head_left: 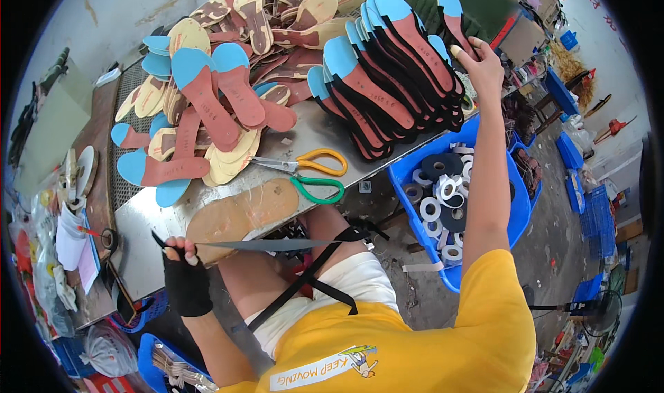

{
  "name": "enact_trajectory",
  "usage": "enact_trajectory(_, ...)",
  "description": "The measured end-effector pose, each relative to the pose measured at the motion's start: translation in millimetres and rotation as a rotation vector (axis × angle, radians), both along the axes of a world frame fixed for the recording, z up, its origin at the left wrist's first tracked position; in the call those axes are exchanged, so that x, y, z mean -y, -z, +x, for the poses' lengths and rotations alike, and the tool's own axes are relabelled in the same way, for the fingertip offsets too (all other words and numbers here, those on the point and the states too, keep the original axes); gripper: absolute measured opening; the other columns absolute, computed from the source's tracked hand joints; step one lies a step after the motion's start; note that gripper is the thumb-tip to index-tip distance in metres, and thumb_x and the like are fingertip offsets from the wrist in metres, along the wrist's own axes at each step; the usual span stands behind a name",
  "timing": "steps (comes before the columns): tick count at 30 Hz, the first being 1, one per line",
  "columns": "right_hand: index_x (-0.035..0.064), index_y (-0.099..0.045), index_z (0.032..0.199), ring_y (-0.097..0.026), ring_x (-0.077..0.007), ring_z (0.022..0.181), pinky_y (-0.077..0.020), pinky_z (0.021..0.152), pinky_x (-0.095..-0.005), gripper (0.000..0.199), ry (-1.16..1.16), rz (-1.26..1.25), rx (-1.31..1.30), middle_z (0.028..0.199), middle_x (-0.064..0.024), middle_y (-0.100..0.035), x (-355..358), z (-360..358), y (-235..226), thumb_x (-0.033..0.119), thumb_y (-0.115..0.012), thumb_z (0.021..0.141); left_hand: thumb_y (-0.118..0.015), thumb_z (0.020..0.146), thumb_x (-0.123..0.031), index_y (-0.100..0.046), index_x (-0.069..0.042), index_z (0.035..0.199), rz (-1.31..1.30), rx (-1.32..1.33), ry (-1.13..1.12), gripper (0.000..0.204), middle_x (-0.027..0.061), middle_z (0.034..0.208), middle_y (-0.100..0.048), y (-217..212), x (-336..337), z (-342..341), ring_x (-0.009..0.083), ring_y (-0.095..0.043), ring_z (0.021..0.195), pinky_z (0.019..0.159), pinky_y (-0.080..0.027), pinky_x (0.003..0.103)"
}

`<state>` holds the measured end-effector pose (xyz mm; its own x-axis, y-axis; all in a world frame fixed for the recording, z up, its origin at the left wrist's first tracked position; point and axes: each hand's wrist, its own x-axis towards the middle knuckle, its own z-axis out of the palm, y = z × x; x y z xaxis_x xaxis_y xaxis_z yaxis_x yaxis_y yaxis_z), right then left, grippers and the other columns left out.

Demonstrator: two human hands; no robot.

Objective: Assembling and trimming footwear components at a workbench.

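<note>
My left hand [185,275], in a black fingerless glove, is closed above my lap at the table's near edge. It grips a grey and black strip [270,244], which stretches over my thighs to more loose black strip [304,279]. At the far right, my right hand [483,68] pinches the heel end of an insole [451,6] with a light blue toe and black edging. Beside that hand lies a stack of black-edged insoles [387,82]. A worn brown sole-shaped board [242,213] sits at the table's near edge, close to my left hand.
Scissors [301,168] with orange and green handles lie by the board. Unedged insoles [207,92] are heaped on the metal table [149,217]. A blue crate [404,185] of tape rolls stands below its right edge. Another blue bin [149,355] is at lower left.
</note>
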<state>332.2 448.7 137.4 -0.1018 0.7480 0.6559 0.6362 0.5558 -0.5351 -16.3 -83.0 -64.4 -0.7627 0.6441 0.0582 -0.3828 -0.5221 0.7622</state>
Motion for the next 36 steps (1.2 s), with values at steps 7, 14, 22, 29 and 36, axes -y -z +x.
enact_trajectory(7,0.0019,-0.063,0.115,-0.062,-0.0149,0.095,-0.0467,0.084,-0.0297,0.046,-0.081,-0.272,0.185,0.100,-0.0146,-0.070,-52.6,2.6,20.7,0.040,-0.056,0.091,-0.048,0.100,-0.031,-0.058,-0.008,0.104,0.174,-0.184,-0.082,0.025,0.0068,0.089,-0.055,-67.6,20.8,-11.3,0.0080,-0.040,0.047,0.041,-0.033,0.020)
enact_trajectory(14,0.0038,-0.069,0.105,-0.060,-0.0104,0.090,-0.0466,0.079,-0.0252,0.019,-0.595,0.039,-0.143,0.096,-0.0043,-0.069,121.0,-106.1,31.5,0.016,-0.062,0.091,-0.065,0.091,-0.022,-0.071,-0.004,0.094,-0.592,-0.263,-0.355,0.018,-0.0087,0.060,-0.046,-62.4,-22.7,30.7,0.0017,-0.041,0.057,0.051,-0.030,0.021)
enact_trajectory(22,0.0023,-0.066,0.102,-0.064,-0.0284,0.090,-0.0502,0.079,-0.0376,0.035,-1.215,-0.149,0.184,0.096,-0.0126,-0.067,272.8,-331.2,147.3,0.023,-0.073,0.075,-0.071,0.080,-0.008,-0.061,0.003,0.078,-0.589,-0.666,-0.570,0.015,0.0047,0.096,-0.068,-19.6,-42.9,-5.3,0.0095,-0.048,0.059,0.056,-0.040,0.023)
enact_trajectory(29,0.0006,-0.063,0.113,-0.062,-0.0277,0.098,-0.0482,0.087,-0.0360,0.053,-1.166,-0.073,0.398,0.108,-0.0147,-0.064,285.6,-396.8,155.4,0.027,-0.076,0.069,-0.068,0.081,-0.006,-0.065,0.002,0.087,-0.701,-0.867,-0.549,0.010,0.0067,0.108,-0.068,-2.6,-47.8,-37.1,0.0128,-0.055,0.067,0.062,-0.044,0.026)
enact_trajectory(36,-0.0019,-0.060,0.116,-0.061,-0.0194,0.104,-0.0457,0.094,-0.0321,0.052,-1.463,-0.623,0.109,0.113,-0.0122,-0.064,284.1,-292.2,117.6,0.016,-0.077,0.070,-0.062,0.091,-0.011,-0.069,0.001,0.101,-0.433,-0.273,-0.318,0.017,0.0035,0.085,-0.068,-56.7,-3.8,1.2,0.0074,-0.060,0.076,0.068,-0.047,0.024)
